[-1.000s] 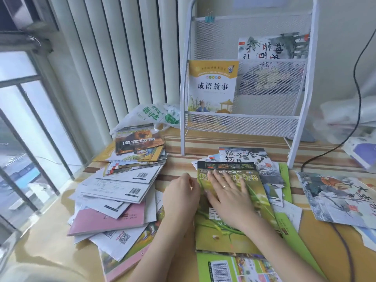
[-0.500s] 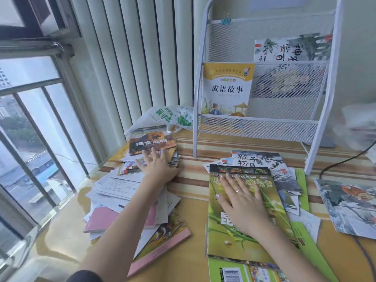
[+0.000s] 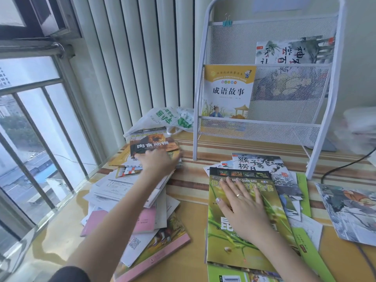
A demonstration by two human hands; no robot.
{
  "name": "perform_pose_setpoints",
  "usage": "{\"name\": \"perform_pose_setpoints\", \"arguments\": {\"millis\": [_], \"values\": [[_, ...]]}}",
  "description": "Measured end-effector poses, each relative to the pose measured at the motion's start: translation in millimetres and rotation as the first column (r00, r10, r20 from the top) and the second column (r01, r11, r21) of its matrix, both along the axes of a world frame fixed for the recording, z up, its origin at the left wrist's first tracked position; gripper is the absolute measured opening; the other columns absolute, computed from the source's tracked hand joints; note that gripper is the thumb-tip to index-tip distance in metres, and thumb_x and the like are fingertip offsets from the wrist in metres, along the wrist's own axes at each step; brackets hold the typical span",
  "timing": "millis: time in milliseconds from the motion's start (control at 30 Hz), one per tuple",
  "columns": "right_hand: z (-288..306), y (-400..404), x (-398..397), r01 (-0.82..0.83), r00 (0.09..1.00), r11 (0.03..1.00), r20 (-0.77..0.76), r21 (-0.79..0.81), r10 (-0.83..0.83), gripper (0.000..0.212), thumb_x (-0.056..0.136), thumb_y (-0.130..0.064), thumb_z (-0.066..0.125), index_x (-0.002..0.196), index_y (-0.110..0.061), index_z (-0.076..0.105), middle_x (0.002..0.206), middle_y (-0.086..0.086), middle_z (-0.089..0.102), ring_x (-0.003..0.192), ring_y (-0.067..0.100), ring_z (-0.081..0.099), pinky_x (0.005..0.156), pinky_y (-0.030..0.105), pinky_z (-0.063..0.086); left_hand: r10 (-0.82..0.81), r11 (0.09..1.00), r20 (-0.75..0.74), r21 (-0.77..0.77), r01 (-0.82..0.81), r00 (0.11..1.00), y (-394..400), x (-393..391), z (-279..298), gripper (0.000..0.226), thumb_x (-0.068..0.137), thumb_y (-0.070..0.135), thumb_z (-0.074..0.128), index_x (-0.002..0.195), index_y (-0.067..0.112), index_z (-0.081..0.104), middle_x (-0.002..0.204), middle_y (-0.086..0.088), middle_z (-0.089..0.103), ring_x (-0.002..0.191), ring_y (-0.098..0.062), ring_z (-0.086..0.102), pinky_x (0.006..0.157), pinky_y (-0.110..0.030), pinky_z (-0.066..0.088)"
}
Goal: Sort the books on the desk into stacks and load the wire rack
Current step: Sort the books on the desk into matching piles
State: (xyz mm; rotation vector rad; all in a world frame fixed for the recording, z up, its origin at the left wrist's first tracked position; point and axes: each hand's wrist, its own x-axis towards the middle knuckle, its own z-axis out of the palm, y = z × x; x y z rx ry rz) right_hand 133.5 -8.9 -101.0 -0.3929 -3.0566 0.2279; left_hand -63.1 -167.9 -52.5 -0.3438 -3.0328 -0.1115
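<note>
A white wire rack (image 3: 264,127) stands at the back of the desk (image 3: 191,202). Its lower tier holds a yellow book (image 3: 227,92), and an ink-painting book (image 3: 295,51) sits in the tier above. My left hand (image 3: 156,162) reaches onto the near edge of a brown lion book (image 3: 152,143) atop the messy left pile (image 3: 126,190); whether it grips the book is unclear. My right hand (image 3: 244,206) lies flat, fingers spread, on a green insect book (image 3: 227,249) topping the right stack, above a monkey picture book (image 3: 258,161).
A plastic bag (image 3: 168,119) lies behind the left pile, by the vertical blinds. Another painted book (image 3: 350,212) lies at the right edge. A black cable (image 3: 345,165) runs past the rack's right leg. The barred window (image 3: 30,139) borders the desk on the left.
My left hand left the green book, crossed to the left pile and has reached further back onto the brown lion book. My right hand stayed flat on the green book.
</note>
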Motion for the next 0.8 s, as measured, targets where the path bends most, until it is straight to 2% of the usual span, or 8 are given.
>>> {"name": "perform_pose_setpoints", "arguments": {"millis": [67,100,167,233,400,567,733,800], "values": [[-1,1,0,0.000,1.000,1.000,0.004,0.008,0.000,0.107,0.051,-0.070,-0.041,0.148,-0.035,-0.012,0.149,-0.019,-0.020,0.143,0.007,-0.015,0.115,0.047,-0.014,-0.095,0.987,-0.007,0.126,0.095,0.995,-8,-28,13,0.060,0.095,0.060,0.029,0.109,0.012,0.062,0.102,-0.012,0.063,0.113,-0.029,0.053,0.090,-0.037,0.042],[-2,1,0,0.003,1.000,1.000,0.004,0.006,-0.003,0.108,0.050,-0.070,-0.042,0.148,-0.035,-0.013,0.149,-0.019,-0.020,0.142,0.006,-0.016,0.115,0.048,-0.014,-0.138,0.983,-0.003,0.123,0.137,0.990,-13,-44,15,0.058,0.096,0.057,0.035,0.126,0.012,0.055,0.123,-0.013,0.059,0.125,-0.029,0.046,0.097,-0.040,0.040],[-2,1,0,0.006,1.000,1.000,-0.003,0.000,-0.006,0.107,0.050,-0.070,-0.041,0.148,-0.036,-0.014,0.149,-0.019,-0.021,0.139,0.003,-0.020,0.115,0.048,-0.014,-0.178,0.984,0.103,0.038,0.175,0.979,-21,-69,5,0.077,0.090,0.065,0.041,0.151,0.019,0.026,0.157,-0.005,0.025,0.146,-0.026,0.019,0.115,-0.051,0.018],[-1,1,0,0.005,1.000,1.000,0.000,0.000,-0.005,0.104,0.052,-0.069,-0.040,0.147,-0.036,-0.015,0.148,-0.019,-0.022,0.135,0.002,-0.023,0.115,0.048,-0.015,-0.152,0.988,0.216,0.035,0.148,0.964,-25,-87,-15,0.093,0.083,0.075,0.040,0.154,0.025,0.009,0.162,0.001,0.007,0.149,-0.024,0.004,0.117,-0.057,0.005],[1,0,1,0.005,1.000,1.000,0.013,-0.012,-0.005,0.097,0.058,-0.068,-0.032,0.147,-0.037,-0.014,0.149,-0.019,-0.022,0.135,0.003,-0.025,0.114,0.047,-0.016,-0.154,0.988,0.177,0.038,0.149,0.972,-23,-90,-27,0.078,0.089,0.070,0.035,0.150,0.022,0.027,0.154,-0.011,0.032,0.138,-0.034,0.035,0.107,-0.051,0.035],[0,0,1,0.000,1.000,1.000,0.010,-0.001,0.000,0.096,0.059,-0.068,-0.033,0.147,-0.037,-0.014,0.149,-0.019,-0.021,0.141,0.005,-0.019,0.115,0.048,-0.014,-0.180,0.979,0.145,-0.068,0.191,0.973,-21,-68,-23,0.080,0.089,0.072,0.025,0.143,0.015,0.041,0.150,-0.011,0.031,0.139,-0.037,0.022,0.114,-0.051,0.023],[3,-2,2,-0.005,1.000,1.000,-0.003,-0.016,0.005,0.091,0.064,-0.067,-0.024,0.149,-0.036,-0.010,0.149,-0.020,-0.019,0.143,0.007,-0.016,0.115,0.047,-0.015,-0.274,0.960,0.193,0.001,0.279,0.942,-22,-22,-11,0.122,0.059,0.094,0.019,0.147,0.011,0.031,0.156,-0.009,0.021,0.146,-0.031,0.008,0.118,-0.049,0.005],[4,-2,3,-0.002,1.000,1.000,-0.009,-0.024,0.002,0.088,0.067,-0.067,-0.019,0.149,-0.037,-0.007,0.149,-0.020,-0.017,0.144,0.007,-0.014,0.115,0.046,-0.015,-0.328,0.943,0.243,0.032,0.330,0.913,-19,-1,-9,0.133,0.052,0.098,0.030,0.148,0.006,0.025,0.158,-0.010,0.020,0.147,-0.030,0.008,0.117,-0.050,0.002]]}}
